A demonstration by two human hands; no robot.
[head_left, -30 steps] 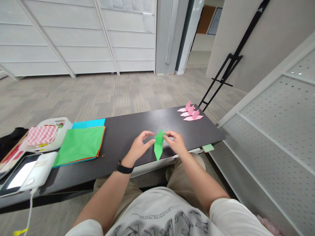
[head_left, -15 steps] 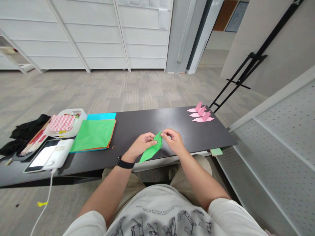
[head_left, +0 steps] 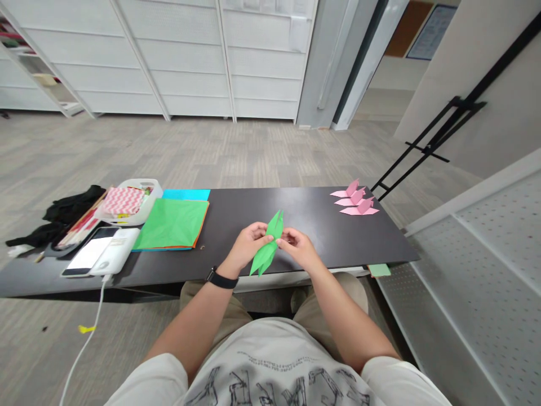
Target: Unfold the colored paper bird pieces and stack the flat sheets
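A long, narrow folded piece of green paper (head_left: 267, 244) is held just above the front of the black table (head_left: 321, 231). My left hand (head_left: 247, 246), with a black watch on its wrist, pinches the paper's middle from the left. My right hand (head_left: 299, 248) pinches the same spot from the right. The paper tilts, its split upper tip pointing away from me and its lower tip toward my lap.
Three pink folded paper figures (head_left: 355, 201) sit at the table's far right. A stack of green, orange and blue sheets (head_left: 174, 224) lies to the left, beside a white basket (head_left: 127, 204), a phone on a white power bank (head_left: 101, 258) and black cloth (head_left: 67, 211). A black easel (head_left: 426, 148) stands right.
The green paper has been turned between my fingers, from hanging point-down, through a low slant to the left, to a steeper tilt with its split tip up. The view shifted right.
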